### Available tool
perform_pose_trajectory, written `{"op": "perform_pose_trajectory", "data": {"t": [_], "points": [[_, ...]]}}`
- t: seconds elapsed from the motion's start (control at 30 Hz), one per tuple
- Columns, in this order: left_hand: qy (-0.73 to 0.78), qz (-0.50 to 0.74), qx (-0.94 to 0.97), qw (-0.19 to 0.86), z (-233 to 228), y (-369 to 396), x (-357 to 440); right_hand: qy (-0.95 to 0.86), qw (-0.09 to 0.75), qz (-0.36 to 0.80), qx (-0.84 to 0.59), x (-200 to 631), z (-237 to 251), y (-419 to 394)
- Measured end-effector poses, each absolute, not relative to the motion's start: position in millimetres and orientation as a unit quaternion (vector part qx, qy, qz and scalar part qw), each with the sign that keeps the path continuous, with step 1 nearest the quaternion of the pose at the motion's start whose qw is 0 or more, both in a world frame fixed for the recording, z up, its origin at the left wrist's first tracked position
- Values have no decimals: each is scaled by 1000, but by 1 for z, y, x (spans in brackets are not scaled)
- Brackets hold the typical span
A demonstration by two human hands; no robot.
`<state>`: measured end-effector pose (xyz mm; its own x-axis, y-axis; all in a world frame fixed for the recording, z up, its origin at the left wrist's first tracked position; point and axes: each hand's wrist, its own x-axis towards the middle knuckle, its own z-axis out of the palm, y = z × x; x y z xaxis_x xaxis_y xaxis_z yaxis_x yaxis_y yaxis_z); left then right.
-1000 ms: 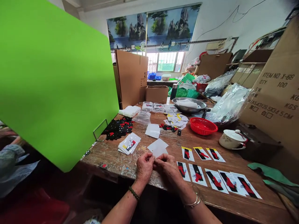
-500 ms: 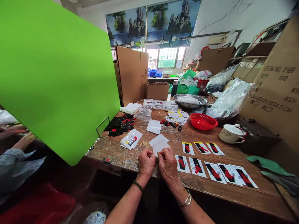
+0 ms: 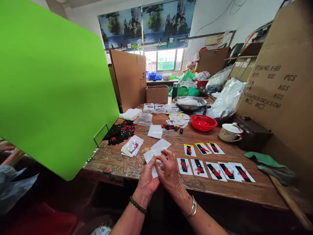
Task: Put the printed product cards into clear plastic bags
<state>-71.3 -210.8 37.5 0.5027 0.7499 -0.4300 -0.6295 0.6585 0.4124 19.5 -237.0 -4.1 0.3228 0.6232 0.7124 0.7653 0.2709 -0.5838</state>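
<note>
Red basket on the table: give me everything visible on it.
The red basket is a shallow round bowl of what looks like slotted plastic, bright red all over. It sits upright on the wooden table, just in front of the metal basin and left of the white lidded cup. Its inside appears empty, though the far inner wall is hard to read. Neither hand is near it.

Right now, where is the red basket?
In the head view, the red basket sits on the table, right of centre, just in front of the metal bowl and left of the white cup.
</note>
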Motion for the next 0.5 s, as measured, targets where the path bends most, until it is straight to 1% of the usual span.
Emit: {"op": "perform_pose_trajectory", "data": {"t": [0.07, 0.13, 0.23, 0.3, 0.37, 0.5], "points": [[332, 400, 68, 851, 37, -207, -63, -566, 530, -83, -626, 11, -5, -244], [351, 414, 64, 838, 33, -206, -57, -571, 513, -67, -637, 11, -5, -250], [361, 441, 104, 815, 28, -209, -53, -618, 481, 17, -621, 39, -3, -258], [369, 433, 140, 811, 28, -212, -51, -630, 446, 75, -631, 75, 2, -261], [382, 406, 156, 815, 30, -217, -47, -606, 385, 100, -689, 115, 8, -262], [396, 342, 173, 835, 31, -229, -29, -583, 207, 104, -779, 172, 16, -257]]}}
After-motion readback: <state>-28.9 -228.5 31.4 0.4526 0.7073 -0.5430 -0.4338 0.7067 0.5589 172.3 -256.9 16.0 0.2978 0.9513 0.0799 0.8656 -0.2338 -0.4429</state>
